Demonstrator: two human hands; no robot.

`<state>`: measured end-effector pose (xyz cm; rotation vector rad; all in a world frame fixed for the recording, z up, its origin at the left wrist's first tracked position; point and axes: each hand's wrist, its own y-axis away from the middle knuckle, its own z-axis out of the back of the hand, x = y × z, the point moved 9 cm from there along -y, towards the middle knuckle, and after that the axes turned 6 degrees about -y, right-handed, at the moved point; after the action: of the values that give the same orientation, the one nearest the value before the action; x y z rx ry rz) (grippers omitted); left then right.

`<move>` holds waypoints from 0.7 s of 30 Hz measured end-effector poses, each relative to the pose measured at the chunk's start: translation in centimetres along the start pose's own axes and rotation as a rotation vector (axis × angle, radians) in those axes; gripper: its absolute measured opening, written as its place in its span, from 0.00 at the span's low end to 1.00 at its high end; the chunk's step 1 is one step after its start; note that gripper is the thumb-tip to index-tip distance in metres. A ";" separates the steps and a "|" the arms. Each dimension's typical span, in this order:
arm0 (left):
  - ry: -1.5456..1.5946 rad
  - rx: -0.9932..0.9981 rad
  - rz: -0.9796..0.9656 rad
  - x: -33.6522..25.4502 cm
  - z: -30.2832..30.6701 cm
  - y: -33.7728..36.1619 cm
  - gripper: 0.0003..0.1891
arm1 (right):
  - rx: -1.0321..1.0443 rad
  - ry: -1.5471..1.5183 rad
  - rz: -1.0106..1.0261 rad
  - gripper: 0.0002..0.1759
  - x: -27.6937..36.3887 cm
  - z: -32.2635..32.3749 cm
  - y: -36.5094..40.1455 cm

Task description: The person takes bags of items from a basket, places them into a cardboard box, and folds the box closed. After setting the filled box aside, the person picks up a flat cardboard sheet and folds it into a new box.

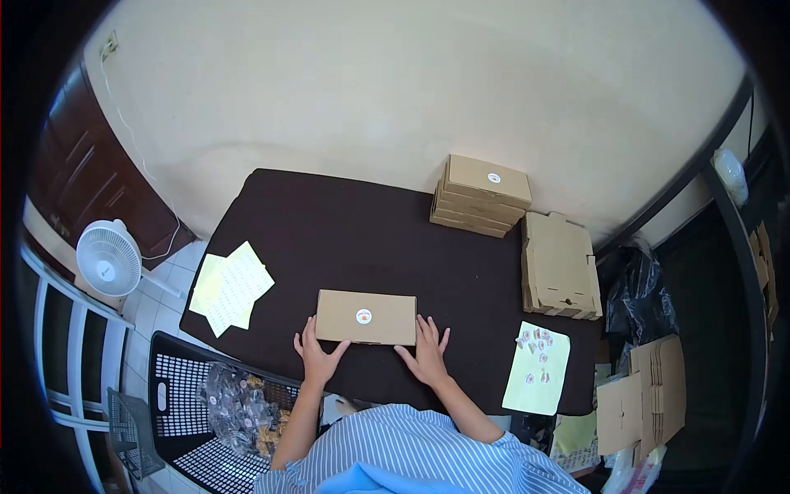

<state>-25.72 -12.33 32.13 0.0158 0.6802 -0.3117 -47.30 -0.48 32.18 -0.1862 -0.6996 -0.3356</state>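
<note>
A closed brown cardboard box (367, 328) with a round white sticker (364, 315) on its lid lies near the front edge of the dark table. My left hand (319, 354) grips its left front corner, thumb along the front and fingers at the side. At the right front corner, my right hand (425, 356) holds the box in the same way, with its outer fingers spread. The box looks flat on the tabletop.
Stacked boxes (485, 193) stand at the back right, beside flattened cardboard (562, 263). A sticker sheet (536, 370) lies at right, printed papers (234, 288) at left. Left of me are a black basket (177, 395) with wrapped packets and a white fan (109, 258).
</note>
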 end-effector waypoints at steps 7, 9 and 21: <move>-0.059 -0.080 -0.043 -2.7 -2.3 -5.3 0.45 | -0.207 -0.007 -0.031 0.33 -0.8 3.2 -4.3; -0.091 -0.165 -0.047 -3.9 -2.4 -7.1 0.43 | -0.317 -0.121 -0.185 0.29 -2.1 4.1 -6.1; -0.028 -0.112 0.080 -5.0 -6.2 -17.6 0.34 | -0.441 -0.522 -0.061 0.13 -4.4 3.7 -16.7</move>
<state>-38.27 -27.05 31.93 -0.0675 0.6667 -0.1966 -58.74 -13.88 33.00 -0.6899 -1.1420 -0.5054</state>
